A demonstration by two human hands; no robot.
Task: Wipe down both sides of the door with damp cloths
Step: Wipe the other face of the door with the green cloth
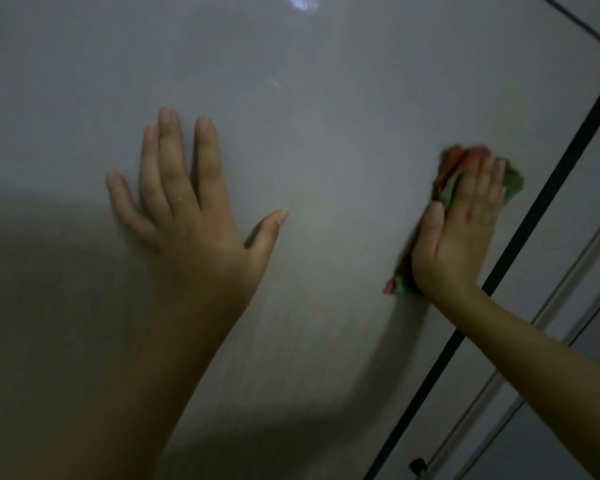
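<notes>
Dim and blurred; my cloth [458, 174], seemingly red and green, is mostly hidden under my right hand [461, 230], pressed flat near the door's [326, 116] right edge. My left hand [187, 216] rests spread on it.

bare door [326, 150] panel lies between the hands; a dark edge strip [548, 202] bounds it rightward.

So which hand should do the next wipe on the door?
The right hand. It already presses the red and green cloth flat on the door, close to its dark edge. The left hand is bare, lying flat on the door with fingers spread, probably just steadying it.
</notes>
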